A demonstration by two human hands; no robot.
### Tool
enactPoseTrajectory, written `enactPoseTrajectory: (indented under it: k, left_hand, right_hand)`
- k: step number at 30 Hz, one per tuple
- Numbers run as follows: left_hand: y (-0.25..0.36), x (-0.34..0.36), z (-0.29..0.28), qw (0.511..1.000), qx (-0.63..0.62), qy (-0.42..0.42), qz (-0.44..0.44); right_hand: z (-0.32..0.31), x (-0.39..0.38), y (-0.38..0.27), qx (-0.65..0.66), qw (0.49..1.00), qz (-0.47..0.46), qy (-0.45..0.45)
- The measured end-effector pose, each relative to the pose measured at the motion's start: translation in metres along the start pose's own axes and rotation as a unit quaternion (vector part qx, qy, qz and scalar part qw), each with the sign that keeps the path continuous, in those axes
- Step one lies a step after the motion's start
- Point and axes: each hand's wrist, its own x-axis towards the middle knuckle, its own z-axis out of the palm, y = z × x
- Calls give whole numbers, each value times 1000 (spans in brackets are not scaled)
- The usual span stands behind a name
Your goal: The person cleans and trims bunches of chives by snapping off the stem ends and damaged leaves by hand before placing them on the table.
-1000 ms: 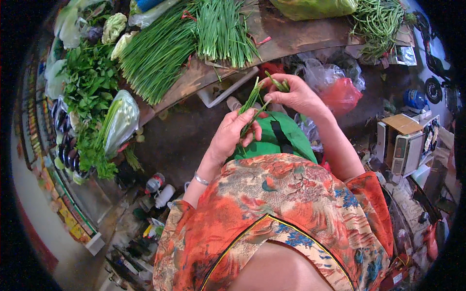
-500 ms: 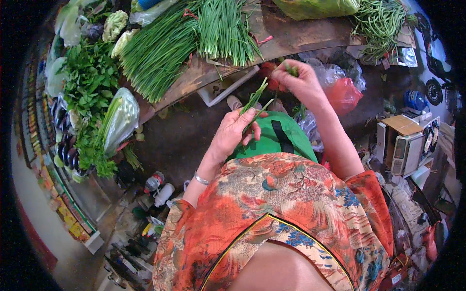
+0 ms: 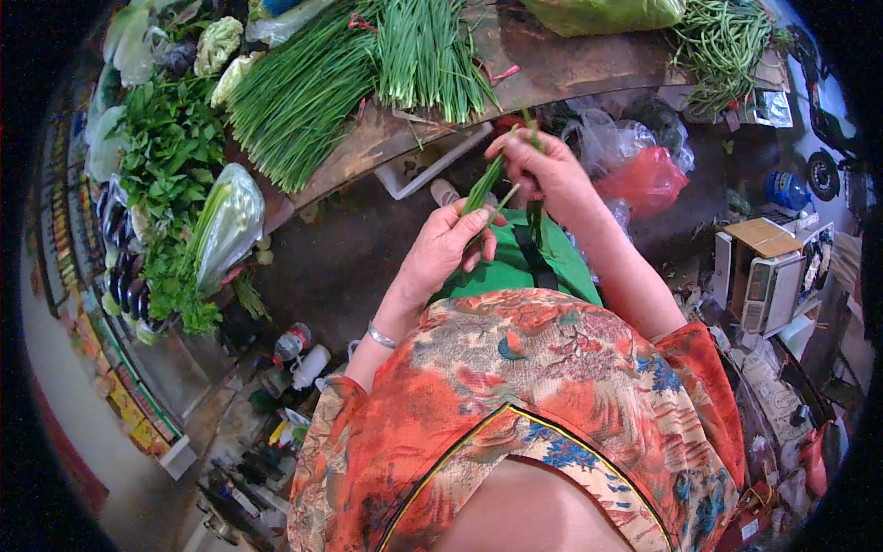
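Note:
My left hand (image 3: 452,241) is closed around a small bunch of green stalks (image 3: 484,187), whose cut ends slant up and to the right. My right hand (image 3: 543,170) is just above, its thumb and fingers pinched at the upper tips of the bunch. Some thin green strands hang below the right palm; whether they are leaves or stalks is too small to tell. Both hands are over a green apron (image 3: 487,270), in front of the table. Beyond them, large bundles of chives (image 3: 308,97) lie on the table, tied with red bands.
The brown tabletop (image 3: 589,66) curves across the far side, with long beans (image 3: 722,51) at its right end. Leafy greens (image 3: 170,138) and bagged celery (image 3: 228,225) are at left. Below the table are a white crate (image 3: 395,180) and a red plastic bag (image 3: 653,179).
My right hand has come down and left, closer to my left hand, and now meets the tips of the stalks. The left hand has stayed nearly in place.

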Motion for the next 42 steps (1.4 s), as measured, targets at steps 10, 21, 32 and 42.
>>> enactPoseTrajectory:
  k: [10,21,32,42]
  left_hand:
    - [-7,-1,-8,997,-29,51,56]
    - [-3,2,-6,990,-127,48,42]
    - [-7,2,-15,974,-228,7,7]
    - [-18,9,-18,979,-170,94,69]
  right_hand:
    - [-98,-1,-38,-110,865,-341,351]
    - [-15,-15,-3,-104,993,-32,-44]
    - [-22,-2,3,-251,958,-133,-20]
    - [-15,-2,12,-281,953,-106,-26]
